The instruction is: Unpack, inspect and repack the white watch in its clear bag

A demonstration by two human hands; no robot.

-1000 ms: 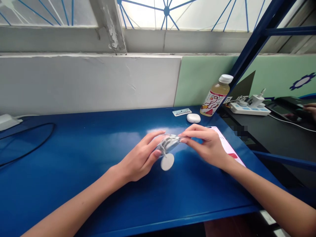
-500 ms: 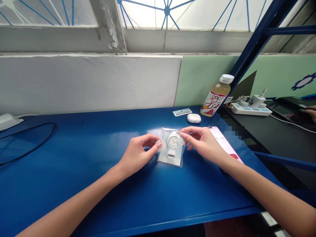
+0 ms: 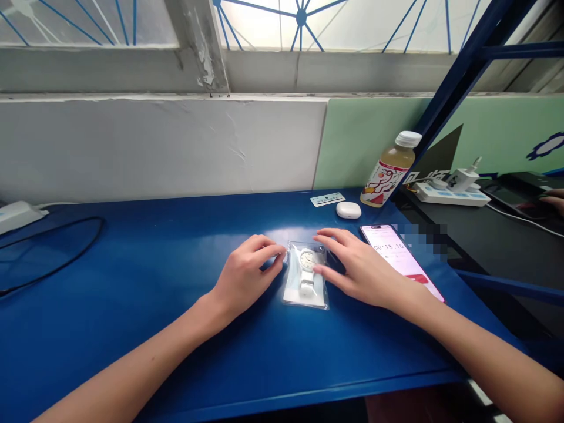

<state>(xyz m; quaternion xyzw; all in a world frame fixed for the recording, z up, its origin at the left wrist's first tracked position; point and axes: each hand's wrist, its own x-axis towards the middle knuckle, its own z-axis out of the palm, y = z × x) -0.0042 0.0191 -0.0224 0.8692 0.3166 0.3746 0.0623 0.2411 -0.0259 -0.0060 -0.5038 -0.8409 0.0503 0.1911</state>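
A white wristwatch (image 3: 307,261) lies inside a clear plastic bag (image 3: 293,296) on the blue table, its dial facing up. My left hand (image 3: 247,273) is at the bag's upper left corner, thumb and forefinger pinched together. Between those fingertips is the thin edge of a small round tag, mostly hidden. Over the bag's right side, my right hand (image 3: 356,264) has its fingers spread, and the thumb tip is close to the watch dial. Whether that thumb touches the bag I cannot tell.
Beside my right wrist lies a phone (image 3: 396,249) showing a timer. Behind it are a white earbud case (image 3: 348,210), a small printed card (image 3: 327,200) and a drink bottle (image 3: 388,173). A black cable (image 3: 94,235) curls at left. Another person's hand (image 3: 555,202) shows far right.
My right hand has opened from its pinch at the bag's upper right. The bag has shifted slightly toward me. In my left hand the round tag has turned nearly edge-on.
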